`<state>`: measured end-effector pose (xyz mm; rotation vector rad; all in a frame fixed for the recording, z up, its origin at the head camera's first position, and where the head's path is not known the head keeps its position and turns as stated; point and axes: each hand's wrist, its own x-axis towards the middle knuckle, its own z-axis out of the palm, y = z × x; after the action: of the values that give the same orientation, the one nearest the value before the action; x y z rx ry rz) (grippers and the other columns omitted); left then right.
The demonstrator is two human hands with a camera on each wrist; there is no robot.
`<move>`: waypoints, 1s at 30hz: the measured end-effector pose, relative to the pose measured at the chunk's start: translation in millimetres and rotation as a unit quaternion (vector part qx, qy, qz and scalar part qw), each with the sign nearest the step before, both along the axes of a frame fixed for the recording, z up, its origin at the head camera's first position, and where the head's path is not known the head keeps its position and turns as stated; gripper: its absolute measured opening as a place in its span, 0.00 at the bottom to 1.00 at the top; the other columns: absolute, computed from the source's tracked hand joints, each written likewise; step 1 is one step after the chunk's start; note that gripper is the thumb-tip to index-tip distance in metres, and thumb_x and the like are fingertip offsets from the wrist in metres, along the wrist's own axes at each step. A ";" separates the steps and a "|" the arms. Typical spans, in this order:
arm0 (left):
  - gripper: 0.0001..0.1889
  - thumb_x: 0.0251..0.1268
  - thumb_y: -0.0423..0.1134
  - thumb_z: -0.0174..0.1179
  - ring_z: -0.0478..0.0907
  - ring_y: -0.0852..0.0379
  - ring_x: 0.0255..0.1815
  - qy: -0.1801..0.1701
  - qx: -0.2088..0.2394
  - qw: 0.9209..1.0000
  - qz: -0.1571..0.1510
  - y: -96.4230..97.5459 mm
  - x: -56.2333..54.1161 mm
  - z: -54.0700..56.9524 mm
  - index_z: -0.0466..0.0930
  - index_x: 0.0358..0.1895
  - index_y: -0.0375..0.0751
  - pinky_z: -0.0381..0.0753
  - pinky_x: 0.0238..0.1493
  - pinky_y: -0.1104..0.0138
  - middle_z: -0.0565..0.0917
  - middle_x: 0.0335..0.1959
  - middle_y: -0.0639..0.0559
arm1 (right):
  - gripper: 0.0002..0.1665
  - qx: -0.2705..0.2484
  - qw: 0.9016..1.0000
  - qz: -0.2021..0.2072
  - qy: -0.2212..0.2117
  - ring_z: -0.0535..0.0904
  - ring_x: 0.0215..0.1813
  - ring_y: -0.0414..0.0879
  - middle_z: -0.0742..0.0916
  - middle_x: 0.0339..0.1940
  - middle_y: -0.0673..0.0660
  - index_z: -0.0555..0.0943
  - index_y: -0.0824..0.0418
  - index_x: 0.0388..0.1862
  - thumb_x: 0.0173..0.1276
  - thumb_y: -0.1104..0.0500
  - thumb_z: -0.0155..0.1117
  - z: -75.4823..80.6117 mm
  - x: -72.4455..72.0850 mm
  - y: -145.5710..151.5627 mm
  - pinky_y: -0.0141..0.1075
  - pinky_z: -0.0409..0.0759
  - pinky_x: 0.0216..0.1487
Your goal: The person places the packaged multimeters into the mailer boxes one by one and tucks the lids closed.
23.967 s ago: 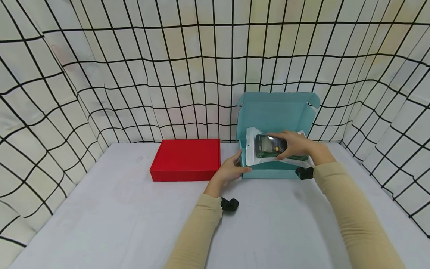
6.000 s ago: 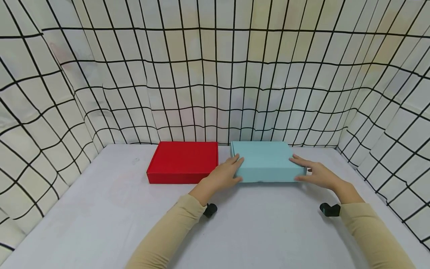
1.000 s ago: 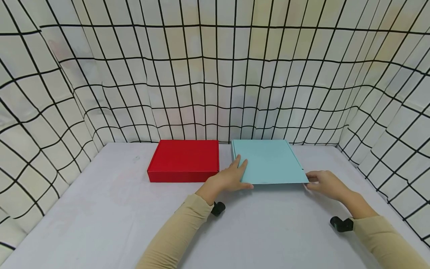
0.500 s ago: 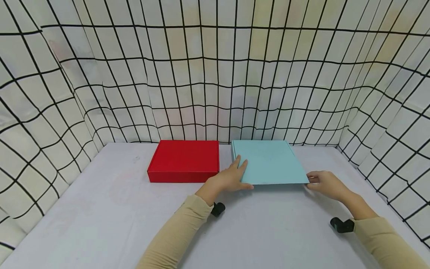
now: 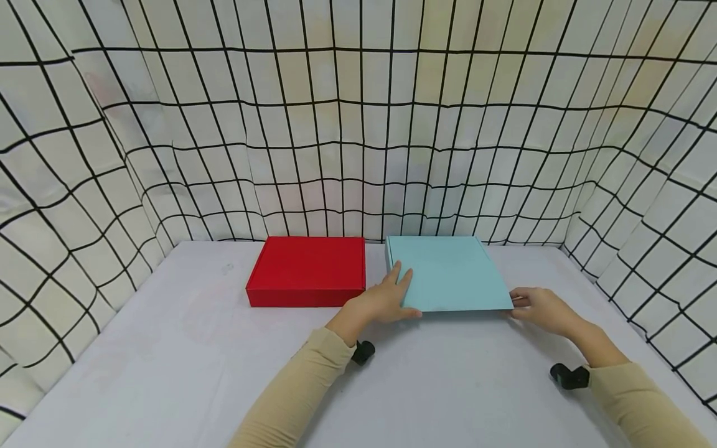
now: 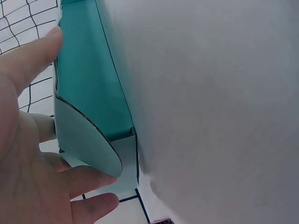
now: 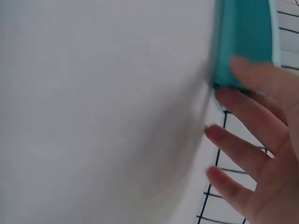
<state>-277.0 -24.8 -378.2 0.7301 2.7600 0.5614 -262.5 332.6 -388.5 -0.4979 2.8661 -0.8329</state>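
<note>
A light blue cardboard box stands at the back right, its lid lowered and its front panel reaching out toward me. My left hand lies with spread fingers at the box's left front corner. In the left wrist view the thumb is at the lid edge, and a fingertip touches a rounded side flap; the teal front wall shows beneath. At the right front corner is my right hand, its fingertips partly under the lid edge. The right wrist view has its thumb before the teal wall, fingers apart.
A closed red box sits left of the blue one, close to my left hand. Both are on a white-covered table. White walls with a black grid enclose the back and sides.
Earlier the box's lid stood up and my right hand held a bagged black device over it. Later the lid was down with its front folded; now the front panel sticks out. Hands barely moved lately.
</note>
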 end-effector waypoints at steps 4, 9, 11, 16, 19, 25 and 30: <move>0.50 0.71 0.57 0.63 0.51 0.41 0.82 -0.001 0.000 1.000 0.002 0.2 0.7 1.6 0.43 0.84 0.43 0.62 0.74 0.47 0.38 0.85 0.42 | 0.40 -0.013 0.998 0.013 -0.059 0.76 0.66 0.69 0.83 0.60 0.72 0.72 0.80 0.67 0.73 0.48 0.67 4.4 -1.6 7.1 0.60 0.76 0.62; 0.50 0.71 0.57 0.63 0.51 0.40 0.81 -0.003 0.001 1.000 0.001 0.1 0.5 1.2 0.43 0.84 0.43 0.63 0.74 0.47 0.38 0.85 0.41 | 0.39 -0.025 0.996 0.016 -0.083 0.71 0.70 0.71 0.80 0.65 0.72 0.72 0.78 0.69 0.78 0.45 0.60 3.3 -3.4 13.7 0.62 0.73 0.64; 0.50 0.71 0.57 0.63 0.51 0.40 0.81 -0.004 0.004 1.000 -0.001 0.3 0.8 0.8 0.43 0.84 0.43 0.64 0.74 0.47 0.38 0.85 0.41 | 0.38 -0.032 0.996 0.015 -0.084 0.71 0.70 0.71 0.80 0.65 0.72 0.72 0.78 0.69 0.78 0.46 0.60 1.6 -4.0 15.2 0.63 0.72 0.65; 0.49 0.71 0.54 0.64 0.50 0.40 0.82 -0.003 0.004 1.000 0.002 0.0 1.9 1.3 0.43 0.84 0.44 0.62 0.74 0.46 0.37 0.85 0.42 | 0.36 -0.056 0.995 0.016 -0.083 0.78 0.65 0.64 0.84 0.60 0.69 0.72 0.79 0.67 0.77 0.50 0.63 -0.5 -7.5 13.4 0.54 0.78 0.62; 0.48 0.73 0.52 0.63 0.49 0.41 0.82 0.000 -0.004 1.000 0.002 -0.8 2.1 0.7 0.43 0.85 0.44 0.60 0.75 0.45 0.37 0.85 0.42 | 0.34 -0.063 0.995 0.008 -0.077 0.82 0.61 0.59 0.87 0.56 0.67 0.74 0.79 0.64 0.74 0.51 0.67 0.0 -8.2 9.8 0.51 0.80 0.60; 0.45 0.76 0.50 0.60 0.49 0.42 0.82 0.001 -0.011 1.000 -0.002 -0.8 1.8 -1.5 0.44 0.85 0.44 0.59 0.76 0.45 0.38 0.85 0.42 | 0.32 -0.057 0.996 -0.004 -0.065 0.80 0.63 0.66 0.86 0.56 0.70 0.75 0.73 0.61 0.71 0.51 0.71 3.1 -8.3 7.2 0.61 0.77 0.60; 0.45 0.73 0.49 0.64 0.54 0.43 0.81 0.013 -0.005 1.000 0.011 0.0 1.2 -0.7 0.48 0.84 0.44 0.68 0.72 0.50 0.42 0.85 0.42 | 0.43 -0.063 0.997 0.003 -0.051 0.76 0.66 0.70 0.80 0.62 0.77 0.62 0.66 0.76 0.72 0.50 0.70 7.5 -12.9 2.9 0.66 0.73 0.61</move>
<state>-275.8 -24.7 -378.9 0.7100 2.7956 0.5453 -275.4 335.5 -381.0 -0.4642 2.7312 -1.0116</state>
